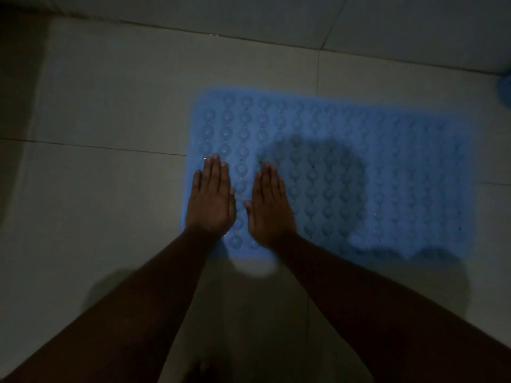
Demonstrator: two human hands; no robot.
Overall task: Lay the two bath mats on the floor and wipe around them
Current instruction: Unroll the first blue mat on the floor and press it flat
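The blue bath mat (401,167) lies flat on the floor (105,106), bumpy side up, so mat no. 1 looks done. My left hand (211,200) & right hand (269,208) are both on its left end, side by side, fingers straight & flat, pressing down, holding nothing. I think I'm patting it so it sticks. A bit of something blue (505,91) peeks in at the far right edge, apart from the mat. Maybe that's mat no. 2, but it's too dark to tell. Left to do: the 2nd mat, then all the wiping. I see no cloth.
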